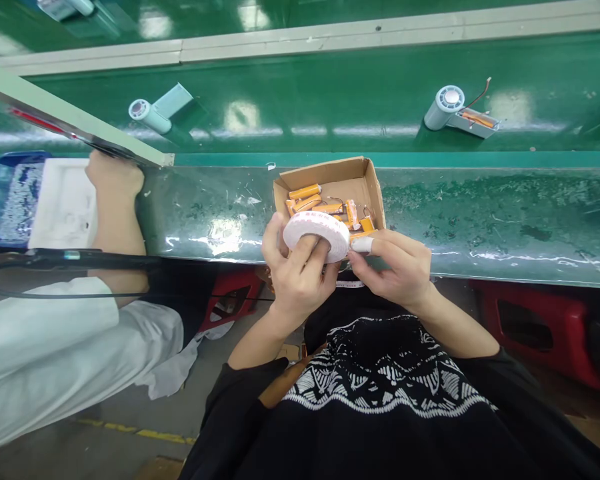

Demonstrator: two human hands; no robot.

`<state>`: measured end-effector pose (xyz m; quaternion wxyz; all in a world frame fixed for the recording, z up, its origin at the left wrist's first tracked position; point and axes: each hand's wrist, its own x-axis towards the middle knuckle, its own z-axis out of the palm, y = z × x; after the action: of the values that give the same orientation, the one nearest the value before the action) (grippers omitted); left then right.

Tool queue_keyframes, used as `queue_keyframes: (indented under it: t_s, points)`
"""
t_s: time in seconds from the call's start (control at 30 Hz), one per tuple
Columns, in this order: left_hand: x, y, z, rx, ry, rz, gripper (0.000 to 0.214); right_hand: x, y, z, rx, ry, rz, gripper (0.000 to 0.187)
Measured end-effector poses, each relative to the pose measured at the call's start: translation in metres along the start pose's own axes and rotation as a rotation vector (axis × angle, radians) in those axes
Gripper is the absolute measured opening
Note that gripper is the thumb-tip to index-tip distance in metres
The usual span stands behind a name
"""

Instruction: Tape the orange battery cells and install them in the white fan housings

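Note:
My left hand [296,267] is closed around a white roll of tape [316,233], held just in front of the bench edge. My right hand [397,263] pinches the roll's right side, and its fingertip wears a white cot [362,245]. Right behind the roll stands an open cardboard box [367,175] holding several orange cylindrical battery cells [305,192] with thin wires.
Behind the worn green bench [480,213] is a green conveyor belt [330,100] with two grey cylindrical fan parts [149,115] [445,107] on it. At left, a co-worker's arm [115,213] in a white sleeve reaches to a white tray [63,203] and a blue bin [5,193]. Red stools [530,327] stand under the bench.

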<state>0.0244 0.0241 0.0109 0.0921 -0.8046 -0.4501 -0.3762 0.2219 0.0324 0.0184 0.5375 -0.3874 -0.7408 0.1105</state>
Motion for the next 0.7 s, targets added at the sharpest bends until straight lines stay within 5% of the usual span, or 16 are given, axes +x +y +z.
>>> queue_keyframes:
  t_s: [0.17, 0.43, 0.7]
  points:
    - [-0.008, -0.0012, 0.0011, -0.075, -0.055, -0.076, 0.027, 0.0028, -0.0023, -0.0007, -0.057, -0.014, 0.002, 0.013]
    - [-0.0017, 0.0038, 0.0007, 0.034, 0.011, 0.052, 0.025, 0.0076, -0.0032, 0.0008, -0.045, 0.002, 0.027, 0.019]
    - [-0.0052, 0.0063, 0.002, 0.034, 0.004, 0.008, 0.017, 0.0087, -0.0018, 0.0, 0.008, 0.013, 0.061, 0.017]
